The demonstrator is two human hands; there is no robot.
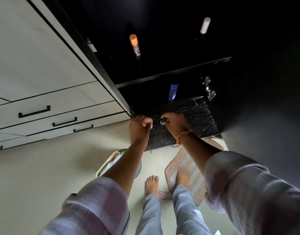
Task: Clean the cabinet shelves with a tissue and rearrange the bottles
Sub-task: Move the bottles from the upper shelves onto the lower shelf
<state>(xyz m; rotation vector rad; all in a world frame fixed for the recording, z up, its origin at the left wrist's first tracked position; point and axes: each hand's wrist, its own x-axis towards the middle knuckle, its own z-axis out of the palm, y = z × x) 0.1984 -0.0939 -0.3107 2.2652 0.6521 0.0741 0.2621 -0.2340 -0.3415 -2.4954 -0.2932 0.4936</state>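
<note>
The dark open cabinet has a shelf edge (173, 72) across its middle. An orange-capped bottle (135, 46) and a white bottle (205, 25) stand on the upper shelf. A blue bottle (173, 91) stands on the level below. My left hand (140, 128) is curled into a fist at the cabinet's lower left corner, with nothing visible in it. My right hand (175, 123) sits beside it over the speckled black bottom surface (196, 121), fingers pinched on a small dark shiny object (163, 120). No tissue shows in either hand.
White drawers with black handles (34, 111) run along the left. A metal door hinge (207, 89) sits on the cabinet's right wall. On the floor lie a cream tray with packets (106, 165), a speckled mat (188, 168) and my bare feet (151, 184).
</note>
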